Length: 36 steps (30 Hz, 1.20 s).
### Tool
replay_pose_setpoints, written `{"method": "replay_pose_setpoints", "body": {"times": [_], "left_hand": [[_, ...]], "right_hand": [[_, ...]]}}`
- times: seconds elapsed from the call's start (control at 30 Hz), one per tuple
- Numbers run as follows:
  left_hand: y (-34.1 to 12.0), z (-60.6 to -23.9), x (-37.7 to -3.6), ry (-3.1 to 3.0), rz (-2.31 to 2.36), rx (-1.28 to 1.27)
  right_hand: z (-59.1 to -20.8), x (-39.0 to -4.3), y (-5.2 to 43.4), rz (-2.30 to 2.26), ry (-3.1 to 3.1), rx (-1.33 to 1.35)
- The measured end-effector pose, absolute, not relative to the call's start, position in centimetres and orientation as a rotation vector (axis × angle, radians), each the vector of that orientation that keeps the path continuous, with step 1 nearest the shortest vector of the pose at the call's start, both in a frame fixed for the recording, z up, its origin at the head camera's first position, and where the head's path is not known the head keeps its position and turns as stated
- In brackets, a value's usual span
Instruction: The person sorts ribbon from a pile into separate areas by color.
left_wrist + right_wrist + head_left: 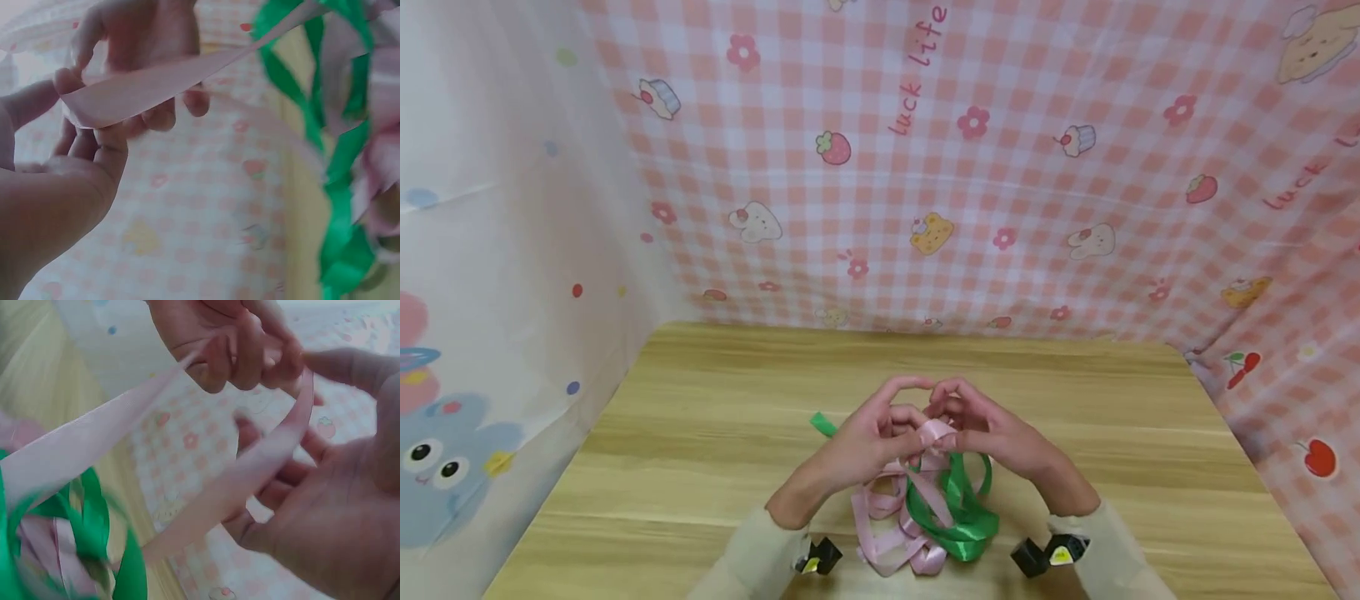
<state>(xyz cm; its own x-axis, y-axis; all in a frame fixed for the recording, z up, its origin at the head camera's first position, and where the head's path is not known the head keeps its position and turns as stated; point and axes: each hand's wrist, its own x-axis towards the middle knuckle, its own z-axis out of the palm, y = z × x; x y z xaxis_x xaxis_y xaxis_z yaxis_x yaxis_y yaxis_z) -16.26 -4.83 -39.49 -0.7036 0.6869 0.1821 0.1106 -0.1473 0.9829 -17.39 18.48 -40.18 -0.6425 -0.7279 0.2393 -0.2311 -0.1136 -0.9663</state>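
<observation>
Between my hands, above the table, runs a strip of pink satin ribbon (pixel 936 432). My left hand (pixel 876 437) pinches it between thumb and curled fingers; in the left wrist view the ribbon (pixel 150 90) slants up from those fingertips. Facing it, my right hand (pixel 1000 429) holds the same ribbon, thumb against a bend in it, as the right wrist view shows. The two hands' fingertips come close together there. Below hangs and lies a loose tangle of pink ribbon (pixel 868 533) and shiny green ribbon (pixel 973 533).
A light wood-grain table (pixel 722 400) carries the tangle. One green ribbon end (pixel 822 423) sticks out past my left hand. A pink checked cloth (pixel 880 183) hangs behind the table, and a pale printed cloth (pixel 490 233) hangs at the left. Black wrist cameras (pixel 823 556) sit on both sleeves.
</observation>
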Motion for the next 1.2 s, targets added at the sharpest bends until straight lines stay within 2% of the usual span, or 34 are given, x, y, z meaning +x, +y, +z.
{"method": "replay_pose_setpoints", "body": {"times": [0.2, 0.43, 0.63, 0.9, 1.1, 1.2], "left_hand": [[-5.3, -36.7, -16.4, 1.826, 1.767, 1.046], [-6.3, -33.6, -16.5, 1.846, 1.765, 1.1], [-8.7, -32.2, -16.9, 1.876, 1.789, 1.116], [-13.1, -32.9, -17.9, 2.181, 1.655, 0.908], [-17.5, -35.0, -18.6, 2.259, 1.51, 0.848], [-19.5, -36.4, -18.8, 2.282, 1.497, 0.794]], "right_hand": [[-38.5, -17.3, 18.3, -1.938, 1.461, -1.273], [-35.0, -16.4, 18.8, -2.065, 1.43, -1.35], [-33.1, -16.4, 21.2, -2.2, 1.449, -1.474], [-33.4, -16.2, 24.9, -2.145, 1.789, -1.37], [-34.3, -15.2, 28.0, -2.001, 2.089, -1.042], [-35.2, -15.1, 29.2, -1.998, 2.103, -0.998]]}}
